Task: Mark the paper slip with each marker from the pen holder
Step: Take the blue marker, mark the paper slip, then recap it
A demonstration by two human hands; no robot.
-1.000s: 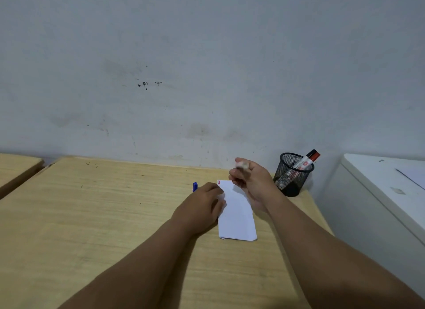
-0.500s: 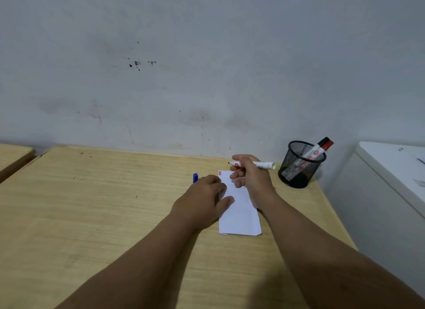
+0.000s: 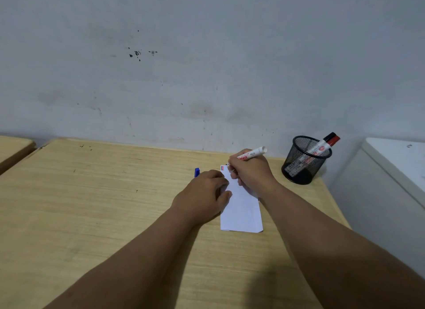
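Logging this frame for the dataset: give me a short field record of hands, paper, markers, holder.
left hand: flat on the left edge of the white paper slip, pinning it; a blue cap shows beyond the fingers
right hand: grips the white-barrelled marker, tip down at the slip's far left corner
marks on slip: short red and dark strokes at that corner
black mesh pen holder: upright, right of the slip, holding two capped markers, one red, one black
surface: light wooden table
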